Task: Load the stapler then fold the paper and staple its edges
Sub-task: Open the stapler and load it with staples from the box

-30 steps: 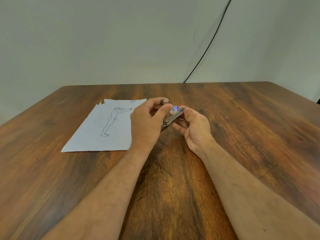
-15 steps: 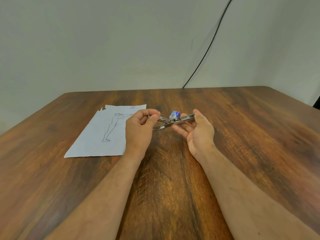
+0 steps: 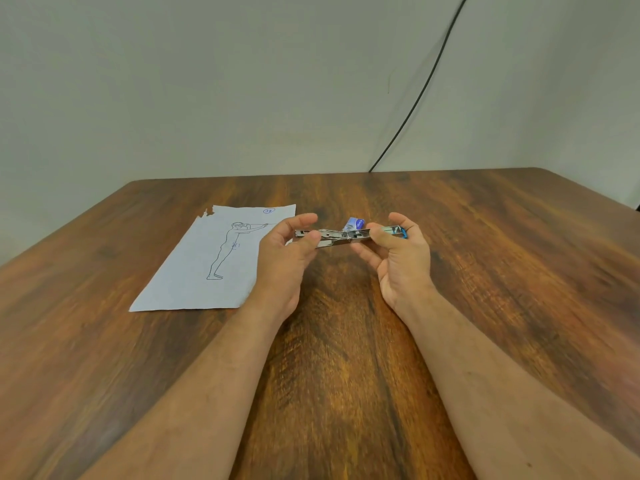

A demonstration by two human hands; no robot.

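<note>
Hands first: your left hand [image 3: 282,252] pinches the left end of the stapler [image 3: 341,235] between thumb and forefinger, and your right hand [image 3: 401,254] curls its thumb and fingers round the right end, so both grip it. You hold the stapler above the table [image 3: 485,271], near the middle of the far half, and it lies nearly level between your hands, running left to right. It is opened out flat into one long metal strip, with the bare channel and spring parts facing up between your two grips. A blue tip shows past your right fingers at the far right end. Just behind the stapler's middle sits a small blue and white box [image 3: 355,223]; you cannot tell from here whether it rests on the table or touches the stapler. The paper [image 3: 194,271] lies flat and unfolded on the table to the left of your left hand, its near right part hidden under your left wrist. It bears a line drawing of a standing figure with arms stretched out, a small circled mark near the top right corner, and a torn top left corner. Behind the table a black cable [image 3: 419,95] runs down the pale wall [image 3: 207,81] to the far edge.
</note>
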